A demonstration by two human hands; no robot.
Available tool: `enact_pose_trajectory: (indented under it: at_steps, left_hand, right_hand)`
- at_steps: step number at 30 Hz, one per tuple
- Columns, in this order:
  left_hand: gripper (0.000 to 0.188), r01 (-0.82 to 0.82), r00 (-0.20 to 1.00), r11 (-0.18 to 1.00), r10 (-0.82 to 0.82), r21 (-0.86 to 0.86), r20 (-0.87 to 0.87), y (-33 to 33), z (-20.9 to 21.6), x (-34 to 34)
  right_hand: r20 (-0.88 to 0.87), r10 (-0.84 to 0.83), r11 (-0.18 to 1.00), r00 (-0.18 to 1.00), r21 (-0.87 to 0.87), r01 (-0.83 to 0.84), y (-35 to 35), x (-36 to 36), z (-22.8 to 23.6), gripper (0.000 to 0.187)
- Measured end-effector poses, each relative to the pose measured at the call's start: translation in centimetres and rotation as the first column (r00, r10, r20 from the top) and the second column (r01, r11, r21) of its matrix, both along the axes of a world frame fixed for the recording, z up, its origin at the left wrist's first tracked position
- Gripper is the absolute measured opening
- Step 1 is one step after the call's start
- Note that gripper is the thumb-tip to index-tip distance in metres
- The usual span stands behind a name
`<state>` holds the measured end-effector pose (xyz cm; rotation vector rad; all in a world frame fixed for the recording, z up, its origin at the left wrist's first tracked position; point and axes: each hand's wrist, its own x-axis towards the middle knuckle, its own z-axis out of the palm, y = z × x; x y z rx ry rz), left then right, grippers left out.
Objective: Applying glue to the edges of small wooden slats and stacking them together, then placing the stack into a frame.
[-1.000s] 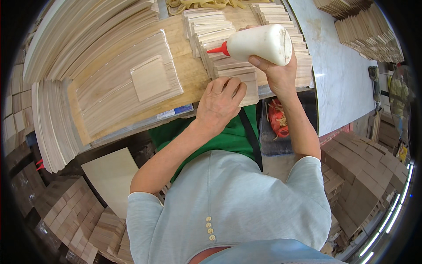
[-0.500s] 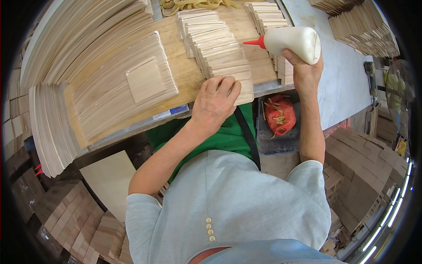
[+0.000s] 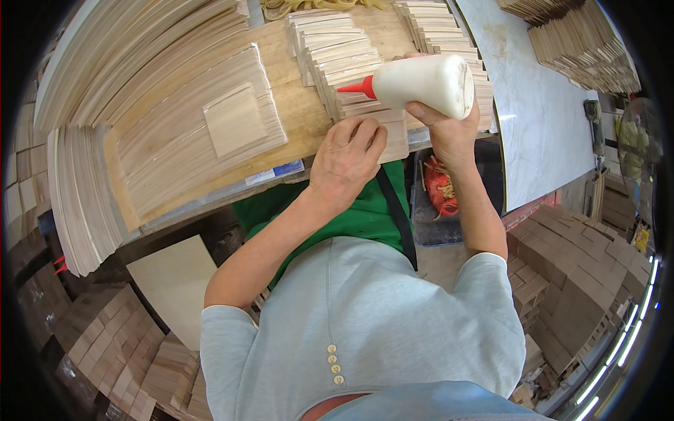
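My right hand (image 3: 453, 137) is wrapped round a white squeeze bottle (image 3: 425, 84). The bottle lies nearly level, its red nozzle (image 3: 359, 87) pointing left over a fanned row of thin wooden slats (image 3: 347, 59). At the near end of that row, my left hand (image 3: 346, 160) is closed with bent fingers on a wooden slat (image 3: 394, 140); its fingertips are partly hidden. A wooden board (image 3: 302, 119) lies under the row. To the left, a small square wooden piece (image 3: 235, 121) rests on a wide layer of strips (image 3: 161, 140). Another fanned row (image 3: 435, 28) stands beyond the bottle.
Long wooden strips (image 3: 140, 63) are piled at the far left. Yellowish bands (image 3: 316, 7) lie at the back. A grey-white tabletop (image 3: 540, 133) adjoins on the right, with stacked wood (image 3: 583, 49) on it. Below the edge sits a dark bin (image 3: 484, 168) with a red bag (image 3: 441, 189).
My right hand has brought the bottle left and nearer to me, so its nozzle is now over the slats by my left hand. The left hand has barely moved.
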<state>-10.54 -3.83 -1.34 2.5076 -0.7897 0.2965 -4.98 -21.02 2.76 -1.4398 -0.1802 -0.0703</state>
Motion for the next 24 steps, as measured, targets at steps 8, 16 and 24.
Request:
enact_pose_trajectory:
  at_steps: [8,16,24]
  left_hand:
    - [0.065,-0.004,1.0,1.0,0.004,0.004,-0.006,0.0,0.0,0.0]
    - [0.066,-0.005,1.0,1.0,0.005,-0.014,-0.013,-0.1,0.3,0.0]
    - [0.061,0.004,1.0,1.0,-0.004,0.016,0.022,0.0,0.3,-0.2]
  right_hand:
    - [0.014,-0.048,0.994,0.999,-0.097,0.049,-0.2,-0.1,-0.5,0.064]
    - [0.012,-0.148,0.983,0.989,-0.107,0.148,-3.0,0.2,-0.1,0.062]
    - [0.116,-0.265,0.955,0.957,-0.105,0.277,-6.2,0.2,0.9,0.053]
